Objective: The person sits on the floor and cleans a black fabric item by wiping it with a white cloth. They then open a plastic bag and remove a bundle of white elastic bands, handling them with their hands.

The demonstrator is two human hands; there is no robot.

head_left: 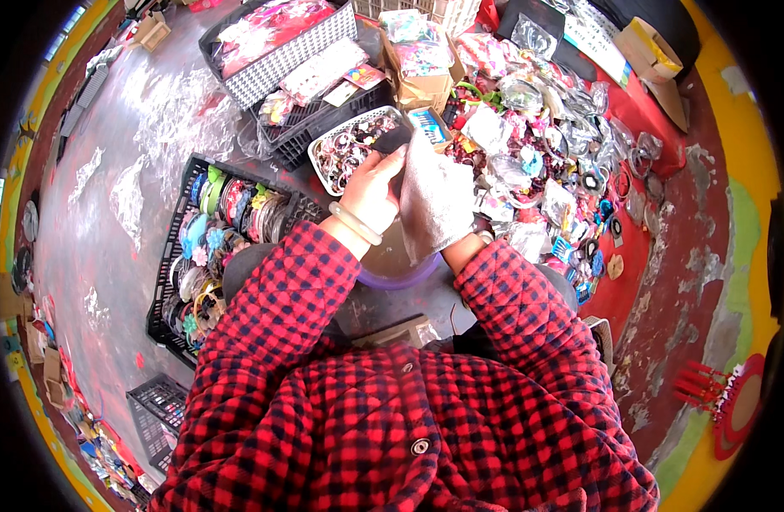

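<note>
My left hand [372, 193], with a pale bangle at the wrist, is closed around a dark, flat item [392, 139] whose kind I cannot make out. Right beside it, a damp-looking greyish-white cloth [435, 205] drapes over my right hand, hiding most of the fingers; only the wrist [463, 253] shows plainly. The top of the cloth meets the dark item between the two hands. Beneath both hands stands a purple basin [399, 281], largely covered by them.
Left of me, a black crate [159, 294] holds headbands. Ahead are a white basket [318, 162] of hair ties, stacked dark crates [294, 145] and a cardboard box [420, 90]. A wide heap of hair accessories [528, 162] covers the red surface [635, 247] at right.
</note>
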